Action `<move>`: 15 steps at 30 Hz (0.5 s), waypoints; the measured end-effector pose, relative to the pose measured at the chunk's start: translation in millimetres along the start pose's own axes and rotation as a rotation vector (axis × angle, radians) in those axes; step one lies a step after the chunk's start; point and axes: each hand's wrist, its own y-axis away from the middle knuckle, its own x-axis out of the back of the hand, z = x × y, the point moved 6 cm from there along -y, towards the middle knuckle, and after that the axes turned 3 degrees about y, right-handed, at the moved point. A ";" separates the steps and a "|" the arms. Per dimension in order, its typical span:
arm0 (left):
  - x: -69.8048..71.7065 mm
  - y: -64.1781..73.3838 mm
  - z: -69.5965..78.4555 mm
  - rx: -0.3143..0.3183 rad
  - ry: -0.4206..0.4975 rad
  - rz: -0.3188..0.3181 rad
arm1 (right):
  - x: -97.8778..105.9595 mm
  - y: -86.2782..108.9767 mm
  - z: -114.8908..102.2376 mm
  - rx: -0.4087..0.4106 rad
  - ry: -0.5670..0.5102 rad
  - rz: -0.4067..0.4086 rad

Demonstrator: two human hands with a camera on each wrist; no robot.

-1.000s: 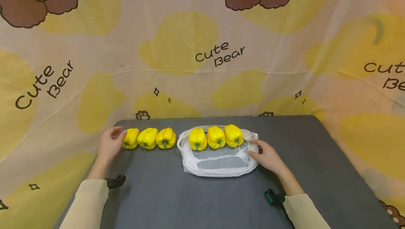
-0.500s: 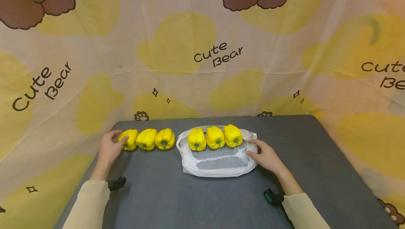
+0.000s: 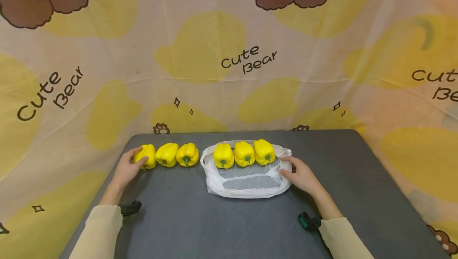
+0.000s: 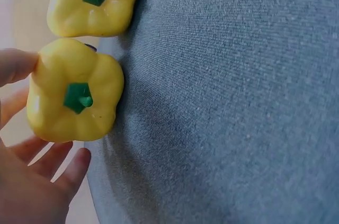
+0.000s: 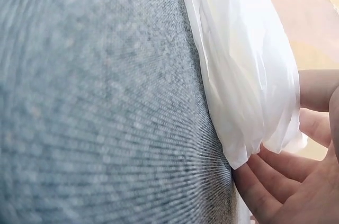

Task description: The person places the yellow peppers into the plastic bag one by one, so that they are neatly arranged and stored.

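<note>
In the head view, my left hand (image 3: 127,167) is around the leftmost yellow bell pepper (image 3: 146,156), thumb at its front. The left wrist view shows the thumb touching this bell pepper (image 4: 77,94) and the other fingers along its lower side. Two more bell peppers, a middle one (image 3: 167,154) and a right one (image 3: 187,154), continue the row. My right hand (image 3: 302,174) holds the right rim of a white plastic bag (image 3: 247,193), spread open on the table. Three yellow bell peppers (image 3: 244,153) lie in the bag's back half. Bag plastic (image 5: 249,60) partly hides the right fingertips.
The dark grey table (image 3: 250,227) has its back edge against a printed cloth backdrop (image 3: 200,52). A dark band (image 3: 130,208) is worn on the left wrist, another (image 3: 309,222) on the right.
My left hand has reached further around the leftmost pepper, its thumb now in front of it. The peppers and the right hand on the bag stay put.
</note>
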 end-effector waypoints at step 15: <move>-4.2 5.5 -3.1 0.044 0.054 0.030 | 1.2 0.5 -1.8 -0.015 -0.005 -0.011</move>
